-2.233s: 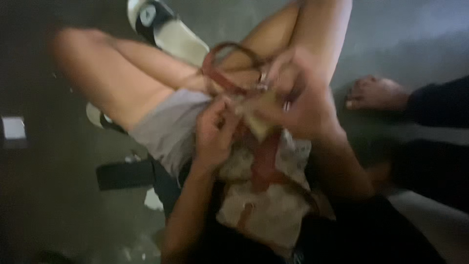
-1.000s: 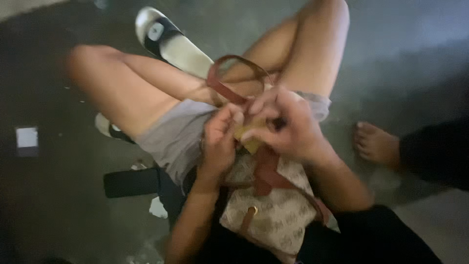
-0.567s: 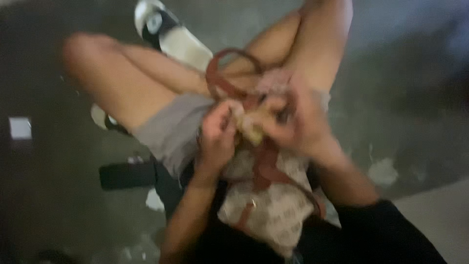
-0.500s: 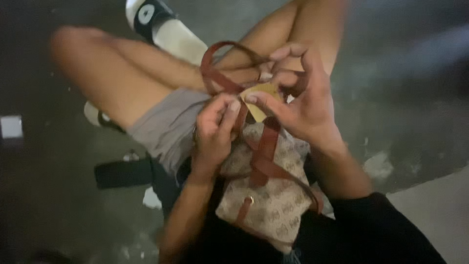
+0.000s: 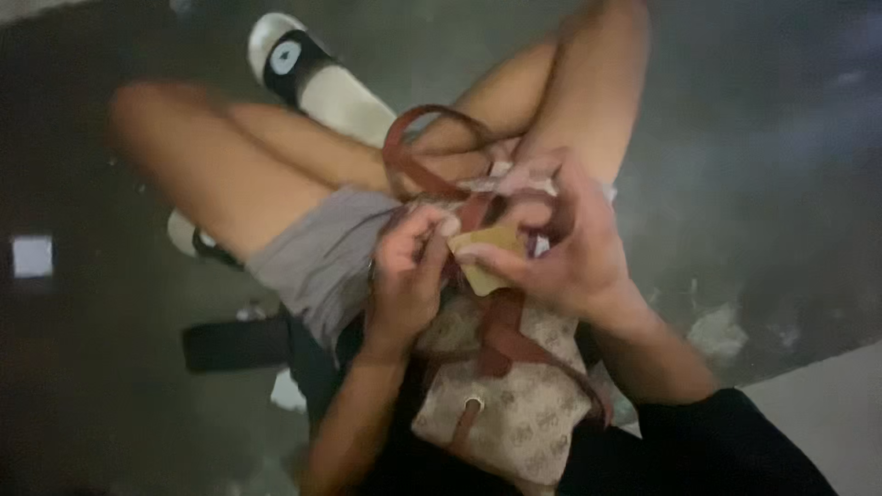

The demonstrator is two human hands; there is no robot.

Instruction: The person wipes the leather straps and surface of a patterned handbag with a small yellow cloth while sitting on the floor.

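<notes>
Since half a second ago your right hand (image 5: 560,248) has curled its fingers down, so the tan tag (image 5: 485,257) now sits pinched between its thumb and fingers rather than under an open, raised hand; your view has also swung slightly, bringing more of the raised shoe into sight.

Your left hand (image 5: 409,271) is closed too, its fingertips pressed against the left edge of that one tan tag, so both hands meet on it just above the patterned bag (image 5: 510,404) in your lap. You have one bag, beige with a repeating print, and two brown strap parts that can be counted: one loop (image 5: 413,147) arching up over your thigh, one band (image 5: 501,335) running down the bag's face to a single metal ring.

Two shoes show: a black-and-white one (image 5: 312,78) at the top and another (image 5: 197,243) partly hidden beneath your left leg. One dark flat object (image 5: 234,342) lies on the floor (image 5: 763,165), and one small pale square (image 5: 32,255) sits well apart at far left.
</notes>
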